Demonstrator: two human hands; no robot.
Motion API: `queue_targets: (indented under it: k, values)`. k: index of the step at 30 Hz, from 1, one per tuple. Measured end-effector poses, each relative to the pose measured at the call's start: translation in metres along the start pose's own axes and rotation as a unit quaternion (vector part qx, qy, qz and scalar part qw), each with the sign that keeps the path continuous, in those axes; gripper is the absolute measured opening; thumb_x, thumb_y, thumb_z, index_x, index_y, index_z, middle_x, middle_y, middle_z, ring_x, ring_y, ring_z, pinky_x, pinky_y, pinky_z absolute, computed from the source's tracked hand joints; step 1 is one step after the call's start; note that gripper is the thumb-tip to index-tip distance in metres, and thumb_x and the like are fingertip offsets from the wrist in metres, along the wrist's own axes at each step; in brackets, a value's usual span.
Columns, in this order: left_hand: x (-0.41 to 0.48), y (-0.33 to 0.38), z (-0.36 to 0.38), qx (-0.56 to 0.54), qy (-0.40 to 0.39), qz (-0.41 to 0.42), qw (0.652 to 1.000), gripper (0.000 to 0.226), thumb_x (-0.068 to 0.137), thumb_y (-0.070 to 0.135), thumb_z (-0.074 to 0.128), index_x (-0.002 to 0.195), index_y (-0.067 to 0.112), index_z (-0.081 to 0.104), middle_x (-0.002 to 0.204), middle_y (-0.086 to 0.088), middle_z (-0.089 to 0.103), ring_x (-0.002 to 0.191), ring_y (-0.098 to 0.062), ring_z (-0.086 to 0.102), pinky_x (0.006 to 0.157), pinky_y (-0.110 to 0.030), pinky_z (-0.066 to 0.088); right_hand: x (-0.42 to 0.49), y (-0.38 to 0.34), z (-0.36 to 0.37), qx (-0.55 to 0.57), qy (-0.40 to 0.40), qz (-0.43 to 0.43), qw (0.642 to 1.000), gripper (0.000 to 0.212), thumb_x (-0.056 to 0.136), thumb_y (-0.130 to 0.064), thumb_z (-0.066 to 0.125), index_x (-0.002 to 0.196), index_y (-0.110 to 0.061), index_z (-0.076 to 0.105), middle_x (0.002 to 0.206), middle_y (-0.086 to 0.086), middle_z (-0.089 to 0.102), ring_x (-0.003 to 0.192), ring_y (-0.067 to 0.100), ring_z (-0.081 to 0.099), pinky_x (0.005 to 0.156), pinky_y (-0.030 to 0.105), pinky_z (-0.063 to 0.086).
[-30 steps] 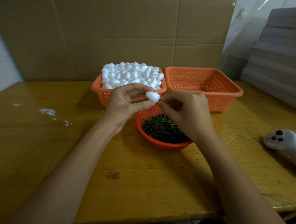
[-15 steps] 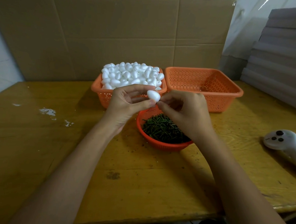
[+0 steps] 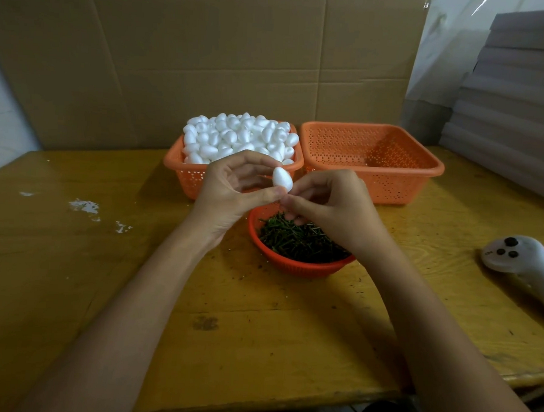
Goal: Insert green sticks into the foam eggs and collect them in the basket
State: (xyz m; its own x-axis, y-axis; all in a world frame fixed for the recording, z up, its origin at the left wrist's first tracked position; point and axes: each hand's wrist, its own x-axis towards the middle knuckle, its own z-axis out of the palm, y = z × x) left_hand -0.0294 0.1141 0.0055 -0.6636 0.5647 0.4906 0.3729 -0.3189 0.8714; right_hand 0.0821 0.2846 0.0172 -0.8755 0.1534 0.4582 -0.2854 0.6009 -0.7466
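View down onto a wooden desk (image 3: 71, 274). Far, left of centre, an orange basket (image 3: 178, 166) heaped with plain white foam eggs (image 3: 236, 137). In front of it, left hand (image 3: 230, 191) pinching a single foam egg (image 3: 282, 177) between thumb and fingers, upright above the desk. Right hand (image 3: 330, 205) meeting the egg's lower end, fingertips curled together; no stick visible there, so impossible to tell whether clamped on one. Beneath, a round red bowl (image 3: 299, 267) full of green sticks (image 3: 297, 241). Far right, a second orange basket (image 3: 391, 187), nothing seen inside. Judged barely begun: nothing collected, whole heap left.
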Motion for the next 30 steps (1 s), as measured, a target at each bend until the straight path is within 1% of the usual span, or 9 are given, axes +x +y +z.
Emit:
queue_targets:
  k: [3,7,11,16,20,23,25,28,30]
  values:
    - [0.0004,0.0006,-0.0009,-0.001,-0.003,0.004,1.000,0.037,0.078,0.002,0.090,0.105,0.022,0.076,0.111,-0.011,0.079,0.108,-0.028,0.076,0.088,-0.033,0.061,0.0002,0.0006,0.0003,0.011,-0.003,0.003,1.000,0.011,0.091,-0.022,0.080,0.091,-0.011,0.078,0.074,0.000,0.078,0.069,0.013,0.077,0.068,0.030,0.064]
    - [0.0002,0.0022,0.0008,0.005,0.001,0.012,1.000,0.037,0.072,0.010,0.091,0.105,0.018,0.075,0.110,-0.011,0.079,0.104,-0.028,0.077,0.088,-0.036,0.062,-0.0003,0.0006,0.0011,0.008,0.000,0.004,1.000,0.011,0.090,-0.021,0.081,0.091,-0.010,0.078,0.074,0.000,0.078,0.068,0.013,0.076,0.069,0.031,0.065]
    - [0.0000,0.0035,0.0022,0.027,-0.011,0.047,0.998,0.036,0.073,0.002,0.091,0.104,0.013,0.077,0.106,-0.011,0.080,0.102,-0.029,0.077,0.090,-0.035,0.061,-0.0003,-0.0004,0.0009,0.018,-0.008,0.009,1.000,0.014,0.089,-0.019,0.082,0.093,-0.007,0.077,0.076,0.002,0.078,0.071,0.017,0.077,0.074,0.040,0.066]
    - [-0.0017,0.0023,0.0026,0.031,-0.040,0.057,0.997,0.033,0.076,-0.004,0.088,0.103,0.009,0.078,0.106,-0.011,0.079,0.108,-0.033,0.074,0.094,-0.040,0.061,-0.0009,0.0015,-0.0006,0.016,-0.005,0.003,1.000,0.009,0.090,-0.013,0.081,0.095,-0.007,0.078,0.076,0.003,0.078,0.071,0.017,0.077,0.075,0.042,0.065]
    - [-0.0008,0.0010,0.0011,0.040,-0.046,0.056,0.997,0.033,0.076,-0.005,0.088,0.105,0.008,0.080,0.110,-0.007,0.080,0.111,-0.031,0.074,0.095,-0.043,0.061,-0.0008,0.0029,-0.0006,0.009,-0.005,0.003,1.000,0.007,0.090,-0.012,0.080,0.094,-0.008,0.078,0.076,0.002,0.078,0.072,0.016,0.077,0.076,0.043,0.065]
    - [-0.0007,0.0008,0.0006,0.043,-0.050,0.053,0.996,0.033,0.076,-0.003,0.089,0.104,0.011,0.080,0.109,-0.007,0.080,0.112,-0.030,0.074,0.096,-0.044,0.061,-0.0004,0.0041,-0.0005,0.009,-0.007,0.003,1.000,0.005,0.090,-0.012,0.080,0.094,-0.009,0.078,0.076,0.002,0.078,0.071,0.016,0.077,0.076,0.044,0.065]
    - [-0.0007,0.0009,0.0018,0.045,-0.045,0.049,0.997,0.034,0.076,-0.002,0.089,0.105,0.015,0.079,0.108,-0.006,0.080,0.110,-0.029,0.074,0.096,-0.041,0.061,-0.0004,0.0046,-0.0005,0.008,-0.008,0.005,1.000,0.005,0.090,-0.013,0.080,0.094,-0.010,0.078,0.075,0.002,0.078,0.070,0.016,0.077,0.076,0.046,0.065]
    - [0.0005,0.0000,0.0023,0.053,-0.012,0.043,0.998,0.036,0.076,0.001,0.091,0.103,0.019,0.077,0.104,-0.002,0.080,0.104,-0.023,0.076,0.093,-0.031,0.059,0.0003,0.0048,0.0007,0.021,-0.006,0.016,1.000,0.008,0.089,-0.016,0.081,0.093,-0.010,0.078,0.075,0.003,0.078,0.070,0.020,0.077,0.076,0.048,0.065]
    - [0.0016,-0.0008,0.0020,0.053,0.005,0.036,0.998,0.035,0.076,0.002,0.091,0.103,0.019,0.076,0.104,-0.002,0.080,0.102,-0.023,0.076,0.091,-0.031,0.060,0.0012,0.0051,0.0013,0.038,-0.004,0.030,0.999,0.010,0.088,-0.017,0.083,0.092,-0.009,0.078,0.075,0.005,0.078,0.071,0.022,0.078,0.076,0.049,0.065]
